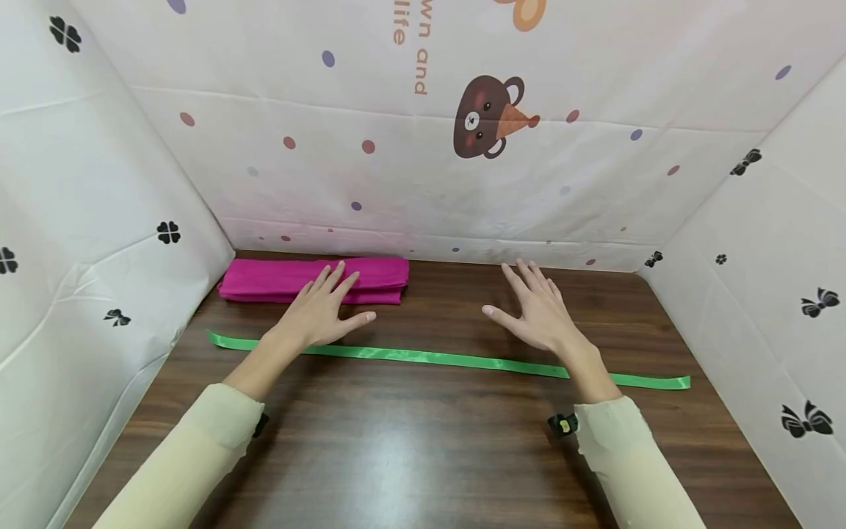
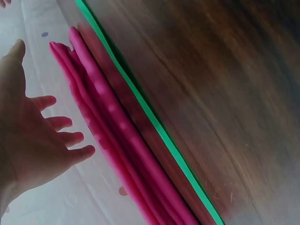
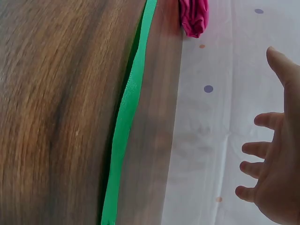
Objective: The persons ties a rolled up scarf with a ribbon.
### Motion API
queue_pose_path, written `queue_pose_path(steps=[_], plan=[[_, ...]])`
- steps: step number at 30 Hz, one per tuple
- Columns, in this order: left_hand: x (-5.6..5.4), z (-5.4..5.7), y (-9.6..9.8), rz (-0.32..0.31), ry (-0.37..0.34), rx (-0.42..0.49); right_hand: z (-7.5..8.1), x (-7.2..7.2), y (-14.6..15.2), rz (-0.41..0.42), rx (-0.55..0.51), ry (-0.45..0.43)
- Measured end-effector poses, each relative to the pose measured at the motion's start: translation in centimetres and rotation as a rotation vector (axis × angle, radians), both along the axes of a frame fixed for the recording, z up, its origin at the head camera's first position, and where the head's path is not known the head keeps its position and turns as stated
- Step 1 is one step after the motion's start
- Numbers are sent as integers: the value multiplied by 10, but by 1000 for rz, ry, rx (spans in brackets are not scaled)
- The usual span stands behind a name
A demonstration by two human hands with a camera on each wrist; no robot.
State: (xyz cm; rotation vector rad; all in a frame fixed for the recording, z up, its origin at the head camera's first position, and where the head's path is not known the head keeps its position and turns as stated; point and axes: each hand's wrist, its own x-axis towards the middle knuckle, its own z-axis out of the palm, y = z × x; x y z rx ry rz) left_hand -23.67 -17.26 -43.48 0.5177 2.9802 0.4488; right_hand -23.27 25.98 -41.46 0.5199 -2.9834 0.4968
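Observation:
My left hand hovers with spread fingers in front of a folded magenta cloth, overlapping it in the head view. In the left wrist view a gap shows between that hand and the cloth. A long green satin ribbon stretches nearly straight across the table, passing beneath both forearms. My right hand is held above the table beyond the ribbon, fingers spread and holding nothing. The right wrist view has the ribbon well to the side of this hand.
The dark wooden table is enclosed by a white printed back sheet and white side sheets, the left and the right. The cloth lies against the back sheet at the far left. A small black device sits at the right wrist.

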Motion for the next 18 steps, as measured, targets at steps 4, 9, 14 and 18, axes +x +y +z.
queue_pose_path(steps=[4,9,14,18], plan=[[-1,-1,-4,5,-2,-2,-1,-2,-2,1,2,0],[-3,-2,-13,17,-3,4,-2,-4,-6,15,-8,-5],[-5,-2,-22,34,2,6,-3,-4,-11,24,-19,-7],[-4,-3,-27,43,5,6,-5,-4,-15,30,-31,-8]])
